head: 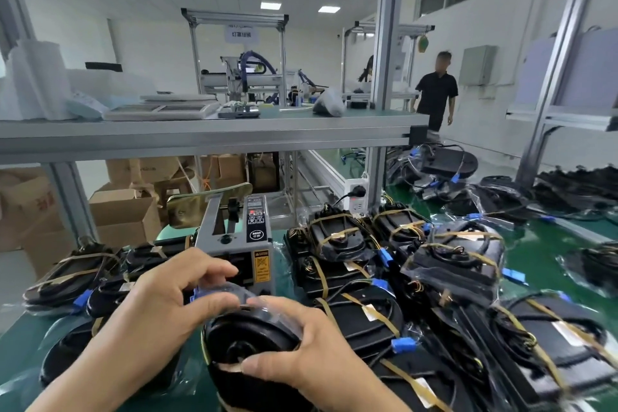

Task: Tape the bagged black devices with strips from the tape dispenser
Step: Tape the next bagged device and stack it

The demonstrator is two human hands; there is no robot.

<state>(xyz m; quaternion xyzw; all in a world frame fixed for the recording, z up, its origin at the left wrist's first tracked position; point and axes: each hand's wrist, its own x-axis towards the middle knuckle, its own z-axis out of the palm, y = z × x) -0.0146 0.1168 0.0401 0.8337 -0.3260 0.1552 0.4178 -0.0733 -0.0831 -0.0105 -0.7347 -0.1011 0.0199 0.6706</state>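
The right hand (311, 348) is clamped on a bagged black device (247, 338), thumb on its near edge and fingers over its far rim. The left hand (167, 298) has its fingers closed on the bag's clear plastic at the top of the device. This device sits on the green desk (20, 334), just in front of the grey tape dispenser (237, 237). To the right of the dispenser lie many taped devices (337, 244) in bags with blue connectors; to its left, a few more (70, 271). Beyond the dispenser, under a shelf (200, 134), stand cardboard boxes (123, 214).
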